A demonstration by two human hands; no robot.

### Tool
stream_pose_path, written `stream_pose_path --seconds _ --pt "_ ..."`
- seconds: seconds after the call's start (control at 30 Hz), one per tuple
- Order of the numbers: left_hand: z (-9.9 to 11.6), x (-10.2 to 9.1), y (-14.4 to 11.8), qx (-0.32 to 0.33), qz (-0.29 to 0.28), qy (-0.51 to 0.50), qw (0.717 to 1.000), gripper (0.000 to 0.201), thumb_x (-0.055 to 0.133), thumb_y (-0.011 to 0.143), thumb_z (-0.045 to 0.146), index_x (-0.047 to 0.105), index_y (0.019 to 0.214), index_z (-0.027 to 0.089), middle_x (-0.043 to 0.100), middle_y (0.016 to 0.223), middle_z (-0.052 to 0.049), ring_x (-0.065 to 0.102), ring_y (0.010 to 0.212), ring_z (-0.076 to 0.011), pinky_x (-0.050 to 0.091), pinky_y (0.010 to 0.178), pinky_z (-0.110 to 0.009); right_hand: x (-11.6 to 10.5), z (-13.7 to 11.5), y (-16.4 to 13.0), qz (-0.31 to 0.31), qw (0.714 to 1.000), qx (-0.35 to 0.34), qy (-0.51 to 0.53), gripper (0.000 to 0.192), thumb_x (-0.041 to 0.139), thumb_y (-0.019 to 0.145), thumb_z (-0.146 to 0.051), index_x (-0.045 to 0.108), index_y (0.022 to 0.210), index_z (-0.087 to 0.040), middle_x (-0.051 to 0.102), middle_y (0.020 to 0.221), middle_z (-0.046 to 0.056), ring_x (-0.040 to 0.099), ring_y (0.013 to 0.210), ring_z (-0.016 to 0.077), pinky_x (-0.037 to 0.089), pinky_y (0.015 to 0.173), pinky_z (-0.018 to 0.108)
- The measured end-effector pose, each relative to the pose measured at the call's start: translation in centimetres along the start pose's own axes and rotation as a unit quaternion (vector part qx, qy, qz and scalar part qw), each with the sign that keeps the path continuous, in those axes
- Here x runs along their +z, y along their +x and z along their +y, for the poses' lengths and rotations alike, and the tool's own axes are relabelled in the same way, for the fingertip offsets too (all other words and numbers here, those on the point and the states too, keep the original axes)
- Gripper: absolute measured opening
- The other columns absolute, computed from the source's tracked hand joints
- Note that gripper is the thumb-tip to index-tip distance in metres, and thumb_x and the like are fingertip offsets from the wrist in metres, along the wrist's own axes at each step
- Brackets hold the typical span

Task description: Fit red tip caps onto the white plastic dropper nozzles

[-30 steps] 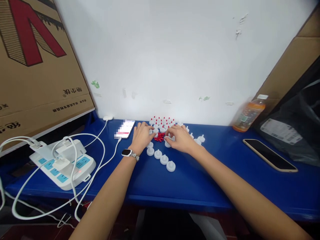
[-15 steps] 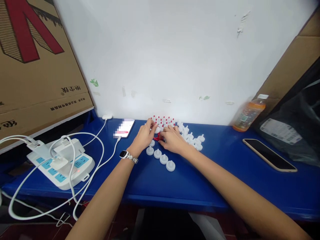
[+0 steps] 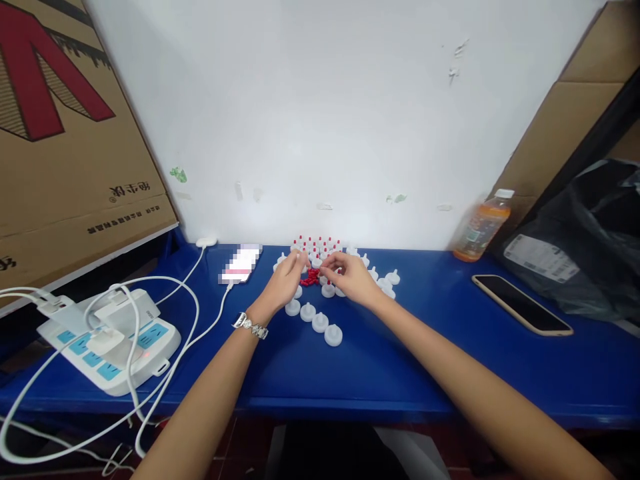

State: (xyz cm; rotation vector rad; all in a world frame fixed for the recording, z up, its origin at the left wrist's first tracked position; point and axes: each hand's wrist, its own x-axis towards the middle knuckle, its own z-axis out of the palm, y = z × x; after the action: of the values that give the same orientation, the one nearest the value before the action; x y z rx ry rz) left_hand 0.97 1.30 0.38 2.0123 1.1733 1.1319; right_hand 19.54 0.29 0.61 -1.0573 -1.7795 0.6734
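Observation:
My left hand (image 3: 284,281) is closed, fingertips drawn together at the left of a small pile of red tips (image 3: 311,277). What it holds, if anything, is hidden. My right hand (image 3: 352,277) pinches just right of that pile; anything between its fingertips is too small to make out. Under its fingers stands a white spouted cap (image 3: 328,289) with a red tip. Behind both hands several white caps with red tips (image 3: 320,245) stand in rows. Plain white spouted caps (image 3: 333,335) form a slanting line in front, and more white caps (image 3: 393,277) lie at the right.
A white power strip (image 3: 120,360) with looping cables lies on the blue table (image 3: 400,373) at left, near a charging phone (image 3: 241,263). At right are another phone (image 3: 520,304), an orange drink bottle (image 3: 483,227) and a dark plastic bag (image 3: 575,247). A white wall (image 3: 320,120) rises behind.
The white cap seen at my left fingertips is no longer visible there. My right hand has drawn back from the red pile, uncovering it and a red-tipped cap. The view has shifted slightly.

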Motion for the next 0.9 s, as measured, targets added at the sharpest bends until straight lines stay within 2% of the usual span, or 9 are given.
stream_pose_path --seconds 0.07,0.13,0.27,0.33,0.4,0.5,0.63,0.9 --pt "0.2 0.1 -0.1 0.013 0.005 0.015 1.000 0.019 0.047 0.094 0.039 0.048 0.089 0.021 0.051 0.077 0.003 0.047 0.069 -0.0132 0.039 0.064 -0.025 -0.2 0.0 0.1 0.017 0.993 0.034 0.114 0.021 0.071 0.078 -0.037 0.066 0.081 -0.017 0.069 0.074 0.003 0.062 0.068 0.0162 0.045 0.063 0.029" --pt "0.6 0.0 -0.3 0.047 0.031 0.031 0.998 0.018 0.054 0.091 0.037 0.047 0.087 0.020 0.052 0.076 0.003 0.048 0.068 -0.0125 0.039 0.065 -0.025 -0.2 -0.3 0.2 0.038 0.979 0.061 0.191 0.030 0.077 0.071 -0.045 0.068 0.078 -0.017 0.068 0.069 0.002 0.059 0.063 0.0147 0.044 0.060 0.028" --pt "1.5 -0.5 -0.6 0.097 0.041 0.042 0.994 0.025 0.056 0.091 0.043 0.058 0.085 0.019 0.059 0.075 0.001 0.053 0.068 -0.0131 0.039 0.065 -0.025 0.2 -0.9 0.2 0.068 0.956 0.093 0.268 0.035 0.082 0.065 -0.049 0.070 0.076 -0.017 0.064 0.063 0.000 0.053 0.056 0.0113 0.040 0.055 0.026" --pt "1.6 -0.5 -0.6 0.100 0.028 0.052 0.993 0.023 0.056 0.091 0.041 0.061 0.092 0.019 0.061 0.074 0.001 0.052 0.064 -0.0127 0.038 0.062 -0.025 0.4 -1.1 0.1 0.070 0.946 0.107 0.298 0.036 0.084 0.063 -0.047 0.069 0.076 -0.017 0.065 0.063 0.000 0.052 0.055 0.0106 0.038 0.054 0.026" --pt "1.5 -0.3 -0.7 0.096 0.007 0.057 0.994 0.020 0.053 0.092 0.036 0.057 0.104 0.020 0.059 0.072 0.003 0.050 0.058 -0.0118 0.037 0.059 -0.024 0.7 -1.1 -0.1 0.070 0.936 0.117 0.325 0.036 0.085 0.062 -0.046 0.068 0.076 -0.017 0.066 0.064 0.000 0.053 0.056 0.0104 0.038 0.054 0.025" --pt "1.2 0.2 -0.6 0.099 -0.031 0.062 0.993 0.021 0.051 0.091 0.030 0.047 0.109 0.020 0.056 0.072 0.004 0.050 0.057 -0.0119 0.036 0.057 -0.024 1.0 -1.2 -0.2 0.060 0.932 0.114 0.338 0.037 0.085 0.062 -0.046 0.065 0.073 -0.017 0.068 0.066 0.002 0.053 0.056 0.0102 0.039 0.055 0.025" --pt "1.1 0.4 -0.6 0.102 -0.063 0.070 0.990 0.020 0.051 0.090 0.028 0.044 0.108 0.021 0.053 0.072 0.004 0.051 0.060 -0.0138 0.036 0.058 -0.025 0.9 -1.2 -0.3 0.043 0.943 0.101 0.314 0.038 0.085 0.063 -0.047 0.062 0.068 -0.017 0.067 0.063 0.001 0.051 0.054 0.0098 0.038 0.054 0.025" --pt "1.3 0.4 -0.8 0.096 -0.059 0.050 0.992 0.021 0.051 0.090 0.027 0.044 0.110 0.022 0.053 0.074 0.004 0.049 0.060 -0.0128 0.035 0.059 -0.024 0.2 -1.3 -0.2 0.025 0.959 0.087 0.269 0.041 0.086 0.061 -0.049 0.060 0.067 -0.018 0.063 0.060 -0.001 0.049 0.052 0.0099 0.036 0.052 0.025"
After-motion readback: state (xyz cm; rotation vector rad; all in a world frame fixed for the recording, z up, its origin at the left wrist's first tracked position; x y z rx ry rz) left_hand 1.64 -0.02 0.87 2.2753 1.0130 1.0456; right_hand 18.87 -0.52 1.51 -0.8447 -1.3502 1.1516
